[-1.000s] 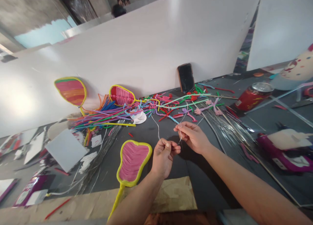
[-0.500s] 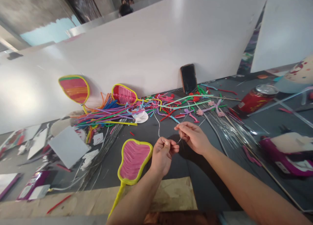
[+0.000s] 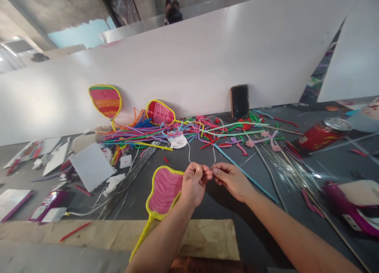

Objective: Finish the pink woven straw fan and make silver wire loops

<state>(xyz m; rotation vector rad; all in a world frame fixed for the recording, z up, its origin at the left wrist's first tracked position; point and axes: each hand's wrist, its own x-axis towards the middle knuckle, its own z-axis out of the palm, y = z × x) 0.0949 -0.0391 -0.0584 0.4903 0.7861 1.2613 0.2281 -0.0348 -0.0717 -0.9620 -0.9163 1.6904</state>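
My left hand and my right hand meet fingertip to fingertip above the dark tabletop. Both pinch a thin pale wire, whose ends rise from the fingers on either side. Partly behind my left hand and forearm lies a pink leaf-like shape with a fuzzy yellow rim and stem. A light blue pipe cleaner runs along the table beyond my right hand. The exact spot where the wire passes between the fingertips is too small to make out.
Colourful pipe cleaners lie heaped at the back. Two yellow-rimmed shapes, one striped, one red-pink, and a phone lean against the white board. At right are a red can and a purple glue gun.
My hands have come closer together, with the right fingertips lowered to the left ones. The blue pipe cleaner beyond the right hand shows at greater length. The whole view has shifted.
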